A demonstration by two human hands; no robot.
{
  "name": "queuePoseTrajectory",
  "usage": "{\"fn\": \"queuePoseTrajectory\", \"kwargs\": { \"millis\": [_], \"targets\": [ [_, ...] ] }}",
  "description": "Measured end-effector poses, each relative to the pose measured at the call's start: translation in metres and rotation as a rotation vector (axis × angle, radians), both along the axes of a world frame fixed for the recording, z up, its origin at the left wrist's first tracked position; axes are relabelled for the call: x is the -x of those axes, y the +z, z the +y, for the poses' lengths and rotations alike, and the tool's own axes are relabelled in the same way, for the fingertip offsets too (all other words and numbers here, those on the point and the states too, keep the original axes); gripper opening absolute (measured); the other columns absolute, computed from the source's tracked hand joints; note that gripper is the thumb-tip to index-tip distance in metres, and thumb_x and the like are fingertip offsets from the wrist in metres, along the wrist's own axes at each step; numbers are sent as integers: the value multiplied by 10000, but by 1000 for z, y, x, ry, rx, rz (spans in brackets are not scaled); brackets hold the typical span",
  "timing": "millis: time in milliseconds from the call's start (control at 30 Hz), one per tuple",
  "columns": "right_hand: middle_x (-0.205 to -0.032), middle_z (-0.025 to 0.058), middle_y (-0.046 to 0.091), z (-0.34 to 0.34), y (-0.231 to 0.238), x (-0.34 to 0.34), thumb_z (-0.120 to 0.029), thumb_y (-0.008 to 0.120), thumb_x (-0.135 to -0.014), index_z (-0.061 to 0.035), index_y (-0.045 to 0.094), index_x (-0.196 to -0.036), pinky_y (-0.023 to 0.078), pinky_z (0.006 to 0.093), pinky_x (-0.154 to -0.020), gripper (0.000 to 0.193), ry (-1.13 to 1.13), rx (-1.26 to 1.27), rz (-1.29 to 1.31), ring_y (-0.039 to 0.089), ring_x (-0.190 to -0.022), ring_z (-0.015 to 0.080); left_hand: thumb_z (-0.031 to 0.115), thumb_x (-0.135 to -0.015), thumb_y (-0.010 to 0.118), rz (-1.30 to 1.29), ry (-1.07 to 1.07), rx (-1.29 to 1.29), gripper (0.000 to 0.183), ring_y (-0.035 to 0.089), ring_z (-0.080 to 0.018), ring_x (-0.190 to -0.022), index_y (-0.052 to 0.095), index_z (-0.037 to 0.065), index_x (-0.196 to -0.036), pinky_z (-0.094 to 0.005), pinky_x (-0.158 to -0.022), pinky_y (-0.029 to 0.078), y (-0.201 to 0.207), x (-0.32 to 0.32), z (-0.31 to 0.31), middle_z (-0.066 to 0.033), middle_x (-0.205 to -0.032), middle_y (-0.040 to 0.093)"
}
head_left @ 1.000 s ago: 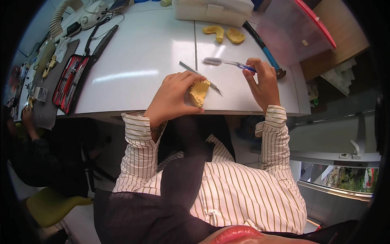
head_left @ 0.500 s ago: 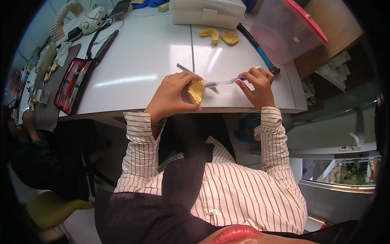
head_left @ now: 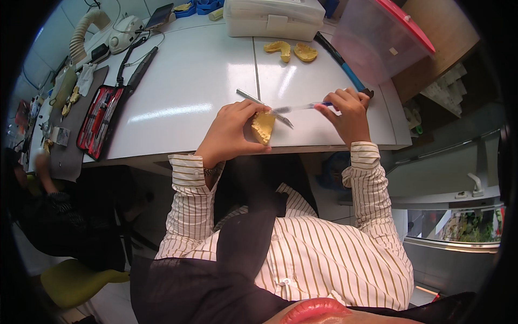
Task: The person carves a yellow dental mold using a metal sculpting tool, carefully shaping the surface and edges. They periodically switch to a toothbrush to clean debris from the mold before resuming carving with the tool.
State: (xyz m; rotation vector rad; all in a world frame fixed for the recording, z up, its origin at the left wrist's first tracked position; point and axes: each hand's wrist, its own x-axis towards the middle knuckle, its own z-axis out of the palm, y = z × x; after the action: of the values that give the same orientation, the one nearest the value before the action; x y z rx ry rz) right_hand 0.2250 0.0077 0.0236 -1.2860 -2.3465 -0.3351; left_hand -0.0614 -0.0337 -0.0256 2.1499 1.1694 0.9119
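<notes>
While fingers hide its back, the yellow cast shows teeth.

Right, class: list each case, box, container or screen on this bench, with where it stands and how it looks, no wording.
White plastic case: far edge, rectangular, front latch.
Clear tub, red lid: far right, tilted.
Red-and-black tool pouch: left, open, flat.
Dark-screened device: far left, slim.
</notes>
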Motion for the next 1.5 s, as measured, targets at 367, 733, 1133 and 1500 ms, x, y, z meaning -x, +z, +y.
{"fn": "queuePoseTrajectory", "kwargs": {
  "millis": [367,733,1133,1500],
  "targets": [
    [-712,-19,585,-36,18,-2,-446,726,-870,-111,695,-804,289,363,-830,343,-157,155,3,511,-759,156,371,-599,899,40,63,-39,735,593,-306,-1098,622,65,-1209,-399,-955,429,4,-4,-4,-99,-1141,634],
    [-704,1,600,-41,13,16,-448,725,-872,-97,712,-820,295,370,-847,355,-158,211,102,530,-750,173,363,-583,905,67,92,-83,755,596,-305,-1089,611,62,-1210,-398,-956,421,2,-7,-3,-92,-1137,629],
    [-724,-1,616,-35,4,22,-461,728,-866,-103,711,-814,292,371,-829,362,-136,233,84,530,-765,167,353,-592,906,63,76,-83,749,598,-306,-1073,604,63,-1212,-391,-950,425,3,-7,-2,-98,-1134,626],
    [-720,-6,588,-8,14,11,-468,700,-897,-105,697,-825,288,361,-806,369,-315,-119,110,513,-741,166,379,-610,906,63,71,-90,745,593,-307,-1085,598,64,-1212,-384,-947,427,2,-6,-2,-96,-1145,629]
  ]
}}
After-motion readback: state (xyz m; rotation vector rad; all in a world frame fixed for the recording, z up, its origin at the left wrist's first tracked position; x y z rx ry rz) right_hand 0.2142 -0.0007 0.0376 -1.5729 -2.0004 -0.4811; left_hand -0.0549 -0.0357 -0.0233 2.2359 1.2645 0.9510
